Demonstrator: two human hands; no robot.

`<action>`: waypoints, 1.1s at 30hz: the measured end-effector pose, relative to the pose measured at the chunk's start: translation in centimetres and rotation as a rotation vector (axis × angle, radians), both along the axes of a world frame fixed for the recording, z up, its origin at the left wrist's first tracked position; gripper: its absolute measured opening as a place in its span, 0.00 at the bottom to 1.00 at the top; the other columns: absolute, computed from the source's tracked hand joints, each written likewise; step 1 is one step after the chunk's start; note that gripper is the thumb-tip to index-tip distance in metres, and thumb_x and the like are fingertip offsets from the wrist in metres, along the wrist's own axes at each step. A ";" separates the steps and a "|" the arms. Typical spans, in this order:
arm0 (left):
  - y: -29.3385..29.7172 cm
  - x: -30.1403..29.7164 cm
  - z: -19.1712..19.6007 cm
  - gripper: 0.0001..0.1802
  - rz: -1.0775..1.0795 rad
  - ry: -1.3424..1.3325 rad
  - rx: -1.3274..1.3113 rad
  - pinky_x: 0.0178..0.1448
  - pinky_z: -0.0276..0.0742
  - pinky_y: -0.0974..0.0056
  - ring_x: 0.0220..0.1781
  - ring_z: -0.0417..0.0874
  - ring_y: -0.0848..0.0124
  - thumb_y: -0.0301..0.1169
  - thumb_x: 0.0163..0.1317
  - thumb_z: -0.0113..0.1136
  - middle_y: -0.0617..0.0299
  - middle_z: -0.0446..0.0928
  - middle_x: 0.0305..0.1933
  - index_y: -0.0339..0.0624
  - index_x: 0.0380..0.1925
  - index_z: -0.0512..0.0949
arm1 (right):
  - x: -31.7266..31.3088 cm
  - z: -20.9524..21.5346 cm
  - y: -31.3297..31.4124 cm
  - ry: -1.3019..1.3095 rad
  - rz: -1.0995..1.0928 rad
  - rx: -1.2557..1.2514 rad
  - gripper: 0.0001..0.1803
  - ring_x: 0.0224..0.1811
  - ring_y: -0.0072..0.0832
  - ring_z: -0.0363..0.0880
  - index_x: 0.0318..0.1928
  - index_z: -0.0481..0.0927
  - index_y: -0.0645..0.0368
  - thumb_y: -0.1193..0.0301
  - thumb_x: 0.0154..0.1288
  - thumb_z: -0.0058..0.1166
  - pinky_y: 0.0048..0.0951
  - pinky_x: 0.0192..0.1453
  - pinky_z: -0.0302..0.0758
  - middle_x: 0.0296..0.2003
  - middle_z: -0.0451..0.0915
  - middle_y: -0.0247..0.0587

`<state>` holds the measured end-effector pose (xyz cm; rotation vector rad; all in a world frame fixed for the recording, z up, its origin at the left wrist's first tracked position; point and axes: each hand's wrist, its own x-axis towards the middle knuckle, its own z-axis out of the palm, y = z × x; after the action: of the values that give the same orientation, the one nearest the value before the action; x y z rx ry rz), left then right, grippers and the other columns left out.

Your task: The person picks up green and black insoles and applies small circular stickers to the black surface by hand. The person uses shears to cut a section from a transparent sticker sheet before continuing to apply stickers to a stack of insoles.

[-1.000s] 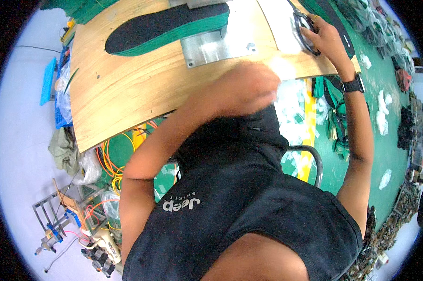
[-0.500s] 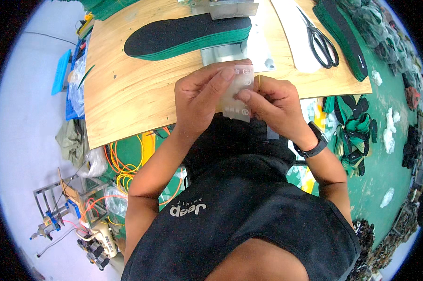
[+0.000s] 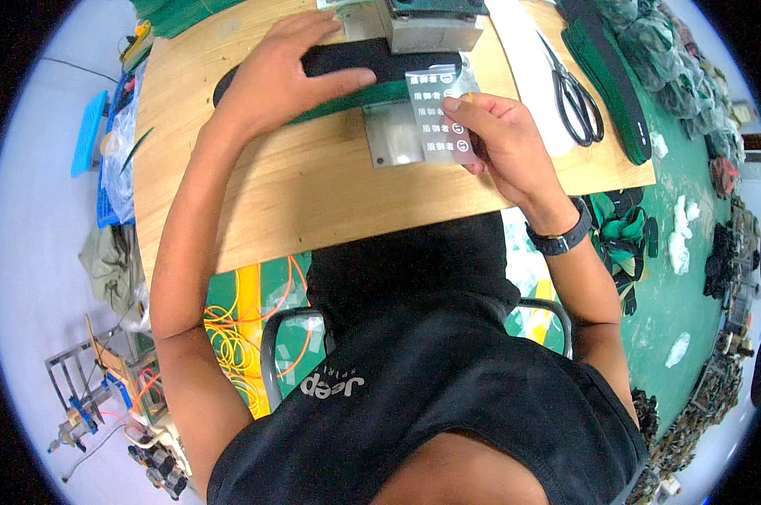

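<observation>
My right hand [image 3: 505, 143] pinches a translucent sheet [image 3: 433, 118] of small white printed marks at its right edge, holding it upright over a metal plate [image 3: 391, 141]. Fingers spread, my left hand [image 3: 279, 76] rests on or just over a stack of insoles [image 3: 343, 57], black on top with green layers below, and partly covers it. The right end of this stack reaches the metal block [image 3: 435, 35] of a machine at the table's far side; the sheet hides part of it.
Black-handled scissors [image 3: 576, 99] lie on a white strip [image 3: 515, 46] at the right. Past them, more black and green insoles [image 3: 604, 88] line the wooden table's [image 3: 313, 198] right edge. A blue crate [image 3: 107, 181] stands left. Orange and yellow hoses [image 3: 229, 337] lie on the floor below.
My left hand has let go of the sheet and moved forward and left to the insole stack, spreading open. My right hand has carried the sheet slightly forward, its printed marks now plainly visible.
</observation>
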<state>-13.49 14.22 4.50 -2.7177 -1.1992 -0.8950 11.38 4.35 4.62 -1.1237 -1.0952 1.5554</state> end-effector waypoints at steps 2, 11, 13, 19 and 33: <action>0.6 1.3 0.2 0.34 0.008 0.067 -0.146 0.61 0.68 0.58 0.56 0.75 0.55 0.51 0.47 0.67 0.50 0.75 0.53 0.43 0.52 0.75 | 0.5 0.5 1.2 0.020 0.011 -0.115 0.13 0.12 0.17 0.65 0.24 0.77 0.63 0.67 0.63 0.55 0.16 0.14 0.58 0.15 0.72 0.32; 0.0 2.1 0.3 0.33 0.026 0.128 -0.278 0.54 0.72 0.56 0.48 0.77 0.52 0.51 0.46 0.68 0.50 0.78 0.45 0.44 0.48 0.76 | -0.6 -1.3 2.8 0.079 -0.138 -0.135 0.13 0.11 0.17 0.66 0.23 0.76 0.63 0.68 0.62 0.54 0.16 0.13 0.59 0.15 0.74 0.36; 0.2 2.1 0.3 0.33 0.015 0.135 -0.275 0.54 0.71 0.56 0.48 0.77 0.52 0.51 0.45 0.69 0.50 0.78 0.45 0.43 0.48 0.76 | -0.5 -1.7 2.9 0.108 -0.151 -0.125 0.13 0.11 0.17 0.66 0.23 0.75 0.62 0.68 0.62 0.54 0.16 0.13 0.59 0.15 0.74 0.36; 0.1 2.0 0.2 0.33 0.016 0.143 -0.228 0.54 0.71 0.56 0.48 0.77 0.52 0.51 0.45 0.69 0.50 0.78 0.45 0.42 0.47 0.76 | -0.5 -1.5 3.0 0.133 -0.161 -0.133 0.13 0.11 0.17 0.66 0.22 0.75 0.62 0.68 0.62 0.54 0.16 0.13 0.59 0.15 0.74 0.36; 0.3 2.0 -0.3 0.34 -0.010 0.143 -0.192 0.54 0.70 0.56 0.46 0.77 0.52 0.51 0.45 0.68 0.52 0.78 0.44 0.45 0.50 0.75 | -0.3 -1.6 2.9 0.114 -0.169 -0.112 0.13 0.11 0.17 0.69 0.24 0.76 0.61 0.66 0.61 0.56 0.14 0.13 0.61 0.16 0.75 0.37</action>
<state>-11.51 14.55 4.19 -2.8791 -1.3051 -0.6018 11.08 7.26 3.07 -1.1561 -0.8240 1.5419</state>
